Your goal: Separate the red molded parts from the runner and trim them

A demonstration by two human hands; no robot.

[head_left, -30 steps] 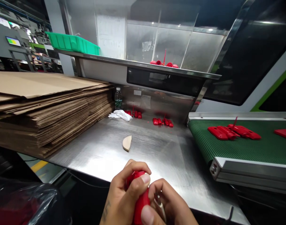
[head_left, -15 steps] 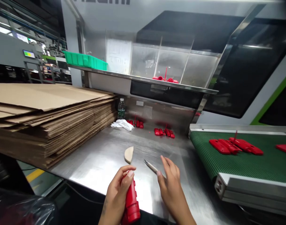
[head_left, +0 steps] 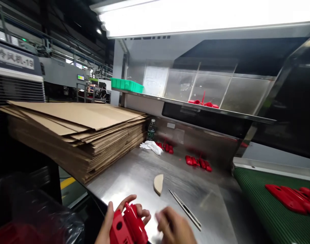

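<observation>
Released from the right hand (head_left: 173,227), now empty, the blade (head_left: 185,210) lies on the steel table (head_left: 124,176); left hand (head_left: 111,220) grips the red part (head_left: 129,227).

- Worktable (head_left: 134,173): brushed metal, dull sheen, fine scratches seen.
- Red part (head_left: 128,225): moulded plastic, glossy, held in left hand (head_left: 111,220).
- Stacked sheets (head_left: 78,132): brown corrugated cardboard, matt.
- Conveyor belt (head_left: 261,206): green, ribbed, matt.
- Blade (head_left: 185,210): thin bright metal.
- Rag (head_left: 151,146): white cloth, crumpled.
</observation>
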